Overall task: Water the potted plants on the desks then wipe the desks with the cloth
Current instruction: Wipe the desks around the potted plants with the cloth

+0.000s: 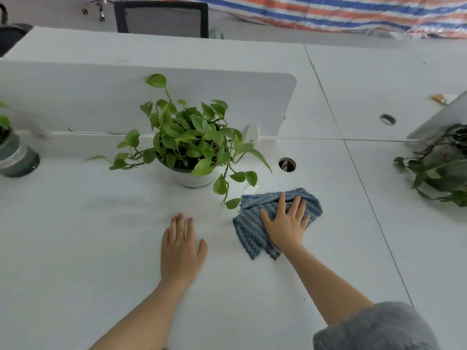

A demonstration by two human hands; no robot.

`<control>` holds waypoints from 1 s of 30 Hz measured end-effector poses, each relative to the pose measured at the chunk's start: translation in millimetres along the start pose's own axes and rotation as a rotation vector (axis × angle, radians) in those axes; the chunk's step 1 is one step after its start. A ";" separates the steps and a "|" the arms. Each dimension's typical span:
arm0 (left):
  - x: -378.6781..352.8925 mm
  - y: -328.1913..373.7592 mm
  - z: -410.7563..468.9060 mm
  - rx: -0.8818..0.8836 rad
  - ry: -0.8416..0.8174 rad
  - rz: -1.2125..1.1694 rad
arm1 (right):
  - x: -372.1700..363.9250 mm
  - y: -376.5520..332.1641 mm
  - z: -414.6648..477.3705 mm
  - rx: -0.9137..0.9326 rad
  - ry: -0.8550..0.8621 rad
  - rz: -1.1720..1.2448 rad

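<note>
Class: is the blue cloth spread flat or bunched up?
Bunched: the blue zigzag-patterned cloth shows folds and overlapping layers under the right hand.

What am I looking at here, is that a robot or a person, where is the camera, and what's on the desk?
There is no machine here. These are a person's two bare hands, seen from one camera worn on the head, looking forward and down. The right hand lies flat on a blue patterned cloth, pressing it to the white desk. The left hand lies open on the desk and holds nothing. Behind the hands stands a leafy potted plant in a white pot. A second plant sits at the far right, and a dark pot at the left edge.
</note>
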State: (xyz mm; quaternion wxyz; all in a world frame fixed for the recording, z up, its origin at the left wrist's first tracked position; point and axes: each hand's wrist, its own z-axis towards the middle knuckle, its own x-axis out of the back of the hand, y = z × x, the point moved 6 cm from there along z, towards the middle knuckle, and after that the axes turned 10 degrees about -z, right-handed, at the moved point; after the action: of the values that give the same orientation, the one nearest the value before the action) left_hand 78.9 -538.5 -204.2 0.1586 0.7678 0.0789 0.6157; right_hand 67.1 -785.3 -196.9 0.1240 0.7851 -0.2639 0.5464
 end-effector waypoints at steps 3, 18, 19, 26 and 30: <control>-0.7 0.4 0.8 0.002 0.006 0.025 | 6.7 -14.1 24.4 0.095 0.034 -0.032; -1.7 -2.6 6.4 -0.008 0.079 0.043 | 0.0 -129.9 37.2 0.728 0.010 -0.220; -1.3 -3.0 6.8 -0.007 0.080 0.043 | -0.1 -129.3 33.4 0.732 -0.005 -0.213; -4.7 -5.7 8.3 -0.003 0.091 0.029 | -23.6 -109.0 -10.5 0.909 0.007 -0.295; -4.3 -3.7 6.7 0.017 0.068 0.022 | -28.3 -86.0 -20.9 0.894 0.039 -0.290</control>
State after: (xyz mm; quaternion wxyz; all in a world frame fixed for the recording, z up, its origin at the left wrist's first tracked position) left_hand 84.7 -537.3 -210.7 0.1426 0.7487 0.0811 0.6423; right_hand 90.4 -696.0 -207.2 -0.1463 0.7801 0.1121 0.5979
